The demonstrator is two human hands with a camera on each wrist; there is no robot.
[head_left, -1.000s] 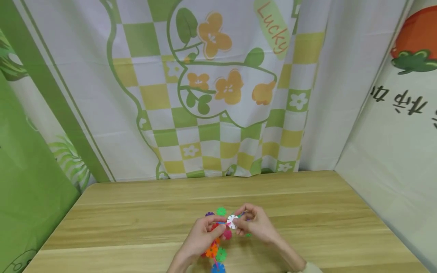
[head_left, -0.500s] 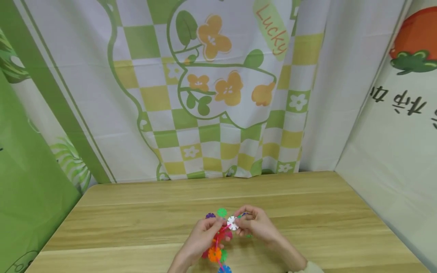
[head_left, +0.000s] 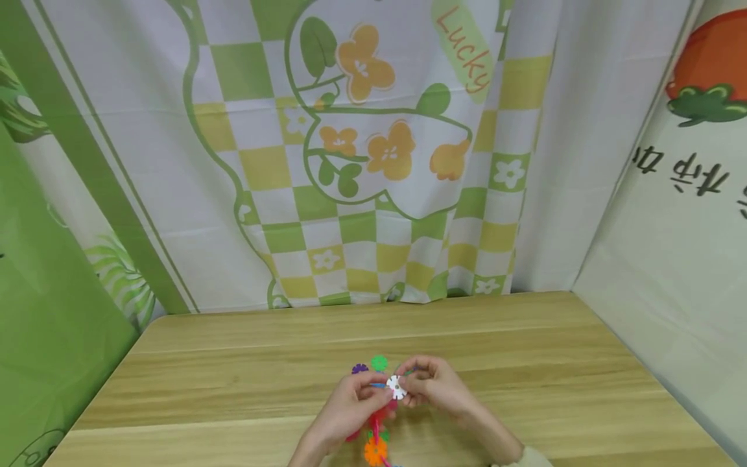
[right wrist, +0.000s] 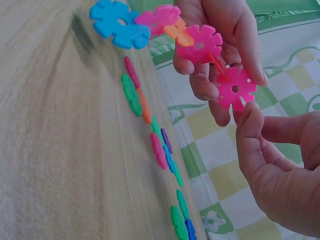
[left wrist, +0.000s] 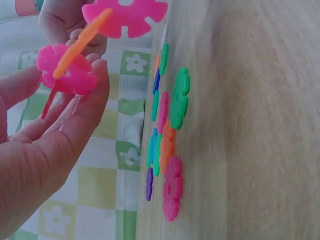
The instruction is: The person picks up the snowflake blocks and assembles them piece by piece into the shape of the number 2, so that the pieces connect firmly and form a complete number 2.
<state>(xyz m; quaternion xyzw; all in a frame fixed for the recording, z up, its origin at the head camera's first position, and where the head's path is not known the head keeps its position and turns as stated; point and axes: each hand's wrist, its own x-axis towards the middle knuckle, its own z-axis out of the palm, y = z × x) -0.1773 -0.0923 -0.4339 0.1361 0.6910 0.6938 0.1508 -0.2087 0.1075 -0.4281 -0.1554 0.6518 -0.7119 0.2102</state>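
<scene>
My left hand (head_left: 350, 405) pinches the pink end of a chain of notched plastic snowflake discs. In the right wrist view, the chain runs from a pink disc (right wrist: 236, 89) through red, pink and orange discs to a blue disc (right wrist: 120, 24). An orange disc (head_left: 376, 451) hangs below that hand in the head view. My right hand (head_left: 438, 389) pinches a white snowflake disc (head_left: 396, 387) against the chain's pink end, fingertips of both hands close together. From the right wrist, the right hand (right wrist: 285, 170) largely hides the white disc.
Several loose snowflake discs lie flat on the wooden table (head_left: 233, 370) beyond the hands, among them a green disc (head_left: 379, 362) and a purple disc (head_left: 359, 368). A patterned curtain (head_left: 373, 227) hangs behind the table's far edge.
The chain's hanging part has swung down, its blue disc now almost out of the head view. The white disc has turned and dropped slightly, and the left fingers have shifted up against it.
</scene>
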